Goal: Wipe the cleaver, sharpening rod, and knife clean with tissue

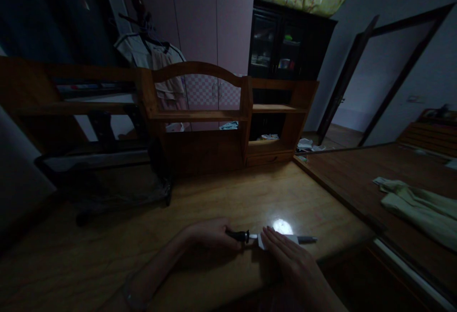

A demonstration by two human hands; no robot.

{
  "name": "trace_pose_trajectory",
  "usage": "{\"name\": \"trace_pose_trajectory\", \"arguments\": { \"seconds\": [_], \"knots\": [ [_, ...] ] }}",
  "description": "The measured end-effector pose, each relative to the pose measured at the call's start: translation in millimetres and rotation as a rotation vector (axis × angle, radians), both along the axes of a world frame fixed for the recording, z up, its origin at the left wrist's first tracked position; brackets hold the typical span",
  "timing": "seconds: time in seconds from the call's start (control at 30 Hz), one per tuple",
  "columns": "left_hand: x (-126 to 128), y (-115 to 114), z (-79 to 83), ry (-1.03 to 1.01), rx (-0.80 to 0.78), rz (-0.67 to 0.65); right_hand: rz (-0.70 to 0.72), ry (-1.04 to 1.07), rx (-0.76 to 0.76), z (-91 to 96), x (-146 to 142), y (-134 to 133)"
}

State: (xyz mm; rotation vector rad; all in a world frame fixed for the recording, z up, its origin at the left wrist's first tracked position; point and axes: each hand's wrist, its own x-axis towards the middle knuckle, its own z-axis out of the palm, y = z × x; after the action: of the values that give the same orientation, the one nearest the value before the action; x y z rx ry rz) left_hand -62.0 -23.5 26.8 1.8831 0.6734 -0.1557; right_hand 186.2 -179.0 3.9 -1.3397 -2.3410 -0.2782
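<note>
Fingers (231, 241) of the left hand (210, 233) are curled round a black handle (238, 236), held above the tabletop (214, 198) close to its near edge, toward the right corner. On the right hand (294, 257) they lie straight and together over a white piece (293, 239); whether they grip it I cannot tell. Past it, a grey rod (307, 239) points toward the right edge. Reddish marks on the yellow bundle (323, 0) atop the black cabinet (310, 45) are too blurred to read.
</note>
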Motion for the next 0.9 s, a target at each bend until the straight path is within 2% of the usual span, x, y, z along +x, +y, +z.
{"name": "trace_pose_trajectory", "arguments": {
  "seconds": [0.23, 0.43, 0.63, 0.9],
  "knots": [
    [0, 1, 0.3, 0.02, -0.026, 0.007, 0.045, 0.003, 0.013, 9.4, -24, 6],
    [1, -2, 2.5, 0.024, 0.02, 0.057, 0.034, -0.005, -0.066, 3.6, -15, 6],
    [0, 1, -0.4, 0.033, -0.033, 0.034, 0.023, -0.013, -0.036, 6.7, -15, 6],
    [0, 0, -2.2, 0.011, -0.002, 0.03, 0.064, -0.005, 0.02, 3.2, -22, 11]
  ]
}}
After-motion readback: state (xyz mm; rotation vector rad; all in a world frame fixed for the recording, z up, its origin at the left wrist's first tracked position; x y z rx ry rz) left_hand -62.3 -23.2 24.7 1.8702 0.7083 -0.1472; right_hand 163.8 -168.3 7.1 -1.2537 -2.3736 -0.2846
